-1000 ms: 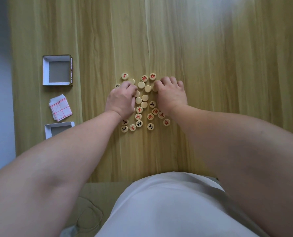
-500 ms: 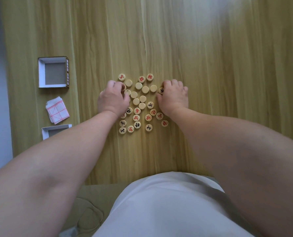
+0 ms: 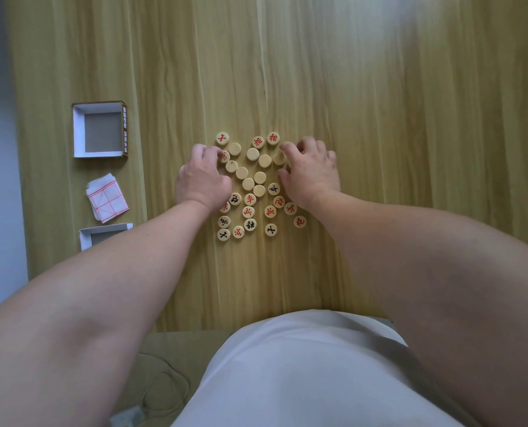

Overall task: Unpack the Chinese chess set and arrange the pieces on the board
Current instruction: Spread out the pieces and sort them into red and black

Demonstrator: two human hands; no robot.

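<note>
Two hands on wooden xiangqi discs [image 3: 248,183]: my left hand [image 3: 201,181] pinches a red-marked disc [image 3: 224,156] at ten o'clock; my right hand [image 3: 312,172], fingers curled and spread, touches a blank disc [image 3: 278,158].

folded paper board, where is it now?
Head view, far left of the table: the folded paper board lies between the open box half and the other box half.

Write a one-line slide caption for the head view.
Two hands sort wooden chess pieces on a table, folded board waiting.
</note>
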